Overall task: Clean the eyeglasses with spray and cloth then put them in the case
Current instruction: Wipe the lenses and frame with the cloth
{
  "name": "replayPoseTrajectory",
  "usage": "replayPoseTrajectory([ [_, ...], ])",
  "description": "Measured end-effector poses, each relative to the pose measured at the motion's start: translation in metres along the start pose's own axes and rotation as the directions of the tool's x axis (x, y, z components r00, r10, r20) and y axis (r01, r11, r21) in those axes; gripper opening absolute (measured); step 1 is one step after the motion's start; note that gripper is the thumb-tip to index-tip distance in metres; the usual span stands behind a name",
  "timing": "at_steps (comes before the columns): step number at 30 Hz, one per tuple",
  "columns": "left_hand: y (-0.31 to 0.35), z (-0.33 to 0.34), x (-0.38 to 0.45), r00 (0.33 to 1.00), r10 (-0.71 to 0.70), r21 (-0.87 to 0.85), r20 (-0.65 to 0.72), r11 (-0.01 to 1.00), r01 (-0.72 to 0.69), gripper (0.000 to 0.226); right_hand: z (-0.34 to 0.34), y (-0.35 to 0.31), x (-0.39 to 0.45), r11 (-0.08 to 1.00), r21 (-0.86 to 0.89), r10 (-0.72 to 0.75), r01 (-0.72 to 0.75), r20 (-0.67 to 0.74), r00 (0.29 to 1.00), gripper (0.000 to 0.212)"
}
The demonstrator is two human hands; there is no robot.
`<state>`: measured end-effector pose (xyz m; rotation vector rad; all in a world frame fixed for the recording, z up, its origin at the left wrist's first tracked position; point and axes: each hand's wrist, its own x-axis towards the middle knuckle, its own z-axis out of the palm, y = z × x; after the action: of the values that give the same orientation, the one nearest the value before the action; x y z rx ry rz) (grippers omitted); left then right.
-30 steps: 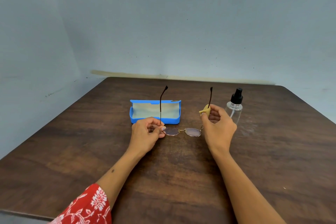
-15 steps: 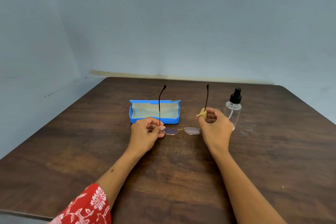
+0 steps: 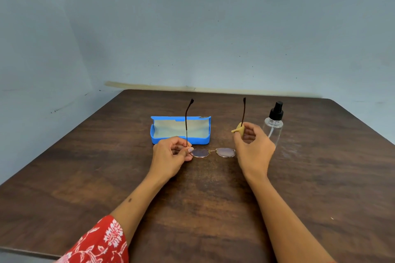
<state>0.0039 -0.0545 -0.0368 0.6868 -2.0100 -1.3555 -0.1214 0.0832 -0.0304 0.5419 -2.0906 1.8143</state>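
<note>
The eyeglasses (image 3: 212,152) are held lenses-down just above the dark wooden table (image 3: 213,198), both temple arms pointing up. My left hand (image 3: 171,156) pinches the frame at the left hinge. My right hand (image 3: 253,147) pinches a small yellow cloth (image 3: 239,130) around the right temple arm, partway up it. Behind the glasses the blue case (image 3: 180,130) lies open, its pale lining showing and nothing inside. A clear spray bottle (image 3: 273,126) with a black nozzle stands upright just right of my right hand, partly hidden by it.
A grey-blue wall rises behind the table's far edge and along its left side. A faint damp smear (image 3: 292,151) marks the wood to the right of the bottle. A red floral sleeve (image 3: 98,243) covers my left upper arm.
My right hand with the cloth has shifted slightly left and up along the right temple arm, which now stands more upright. My left hand has stayed in place.
</note>
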Motion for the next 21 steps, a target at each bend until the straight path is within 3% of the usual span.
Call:
replayPoseTrajectory([
  [3,-0.001,0.001,0.0,1.0,0.004,0.002,0.001,1.0,-0.004,0.006,-0.002,-0.006,0.001,0.997,0.056,-0.048,0.051,-0.061,0.997,0.028],
  [10,-0.001,0.001,0.001,1.0,0.002,-0.007,-0.014,1.0,-0.002,0.006,0.0,0.006,-0.001,0.998,-0.065,0.03,-0.026,0.07,0.997,0.017],
  [16,0.0,0.001,0.0,1.0,0.004,0.006,0.006,1.0,-0.004,0.009,-0.001,-0.006,0.002,0.999,0.033,-0.035,0.036,-0.02,0.999,0.029],
  [21,0.0,0.0,0.0,1.0,0.004,-0.006,-0.008,1.0,-0.004,0.007,-0.001,0.002,0.001,1.0,-0.009,0.012,-0.012,0.047,0.999,0.022],
])
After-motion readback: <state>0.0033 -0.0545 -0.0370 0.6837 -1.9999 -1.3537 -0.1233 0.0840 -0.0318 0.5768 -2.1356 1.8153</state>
